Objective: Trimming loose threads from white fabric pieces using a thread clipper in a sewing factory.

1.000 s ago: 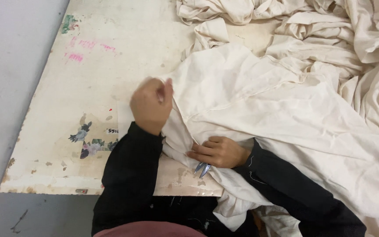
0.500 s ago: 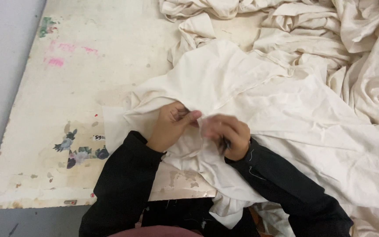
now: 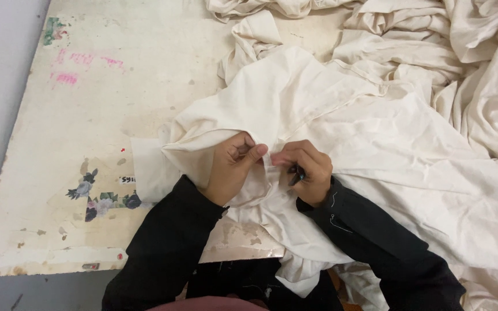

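Both hands meet at near edge of cream cloth [image 3: 341, 121]. Left hand [image 3: 231, 167] pinches fold between thumb and fingers. Right hand [image 3: 306, 170] closed on same fold, small dark tool tucked in grip, type unclear. Best kept taut, hands close, pulling gently. Cloth spreads away from hands over worn white surface [image 3: 87, 115]; crumpled pile [image 3: 433, 34] beyond cloth.

Your two hands, left [image 3: 231, 167], right [image 3: 306, 170], on one cream garment [image 3: 341, 115]; one small dark tool [image 3: 296, 174] in right; one table [image 3: 87, 103] underneath.
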